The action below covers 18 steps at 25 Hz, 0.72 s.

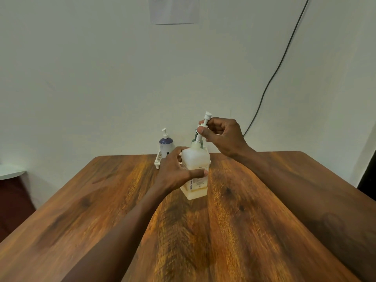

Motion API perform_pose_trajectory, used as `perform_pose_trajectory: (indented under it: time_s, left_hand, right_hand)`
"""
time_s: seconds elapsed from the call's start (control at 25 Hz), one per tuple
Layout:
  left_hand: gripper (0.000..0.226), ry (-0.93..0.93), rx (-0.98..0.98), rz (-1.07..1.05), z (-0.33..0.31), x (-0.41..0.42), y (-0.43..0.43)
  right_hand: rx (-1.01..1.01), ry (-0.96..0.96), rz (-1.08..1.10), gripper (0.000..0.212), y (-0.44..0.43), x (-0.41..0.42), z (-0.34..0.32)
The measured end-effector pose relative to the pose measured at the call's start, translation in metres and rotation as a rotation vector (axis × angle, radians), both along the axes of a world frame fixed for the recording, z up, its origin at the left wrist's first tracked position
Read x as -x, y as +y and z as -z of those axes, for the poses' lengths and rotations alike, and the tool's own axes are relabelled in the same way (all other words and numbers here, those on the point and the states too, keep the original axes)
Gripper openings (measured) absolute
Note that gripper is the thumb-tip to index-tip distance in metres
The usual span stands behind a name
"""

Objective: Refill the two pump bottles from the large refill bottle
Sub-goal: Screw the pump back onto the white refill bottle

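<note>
A large translucent white refill bottle [196,161] stands on the wooden table [254,220], a little pale liquid at its bottom. My left hand [179,171] grips its body from the left. My right hand [221,135] pinches the white pump head [205,123], which sticks up tilted above the bottle's neck. Behind, a pump bottle with a purple top [165,144] stands in a white rack [158,159]. A second, greenish pump bottle [195,137] shows only partly behind the refill bottle.
The table's far edge meets a pale wall. A black cable [270,80] hangs down the wall at the right. A paper sheet [174,10] is stuck high on the wall. A white rounded surface [10,171] lies at the far left.
</note>
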<state>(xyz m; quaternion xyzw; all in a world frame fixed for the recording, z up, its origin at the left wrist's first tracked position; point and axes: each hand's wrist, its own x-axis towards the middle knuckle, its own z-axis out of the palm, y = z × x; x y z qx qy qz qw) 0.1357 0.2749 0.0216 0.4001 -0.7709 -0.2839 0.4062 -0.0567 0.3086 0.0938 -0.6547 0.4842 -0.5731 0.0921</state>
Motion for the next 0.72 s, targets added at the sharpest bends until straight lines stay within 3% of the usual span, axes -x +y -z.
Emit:
perform_pose_trajectory:
  time_s: [0.12, 0.32, 0.6, 0.72]
  left_hand:
    - [0.086, 0.028, 0.045, -0.012, -0.008, 0.004, -0.001]
    - [0.085, 0.044, 0.072, -0.021, -0.018, 0.007, -0.003]
    - [0.086, -0.053, 0.163, -0.05, -0.017, 0.009, 0.001]
    - [0.088, -0.056, 0.171, -0.042, -0.016, 0.009, 0.002]
  right_hand:
    - [-0.094, 0.061, -0.001, 0.029, 0.002, -0.007, 0.003]
    - [-0.158, 0.042, -0.05, 0.04, 0.005, -0.008, 0.004]
    - [-0.244, -0.045, 0.042, 0.052, 0.006, -0.004, 0.006]
    - [-0.284, 0.004, 0.107, 0.054, 0.01, -0.005, -0.002]
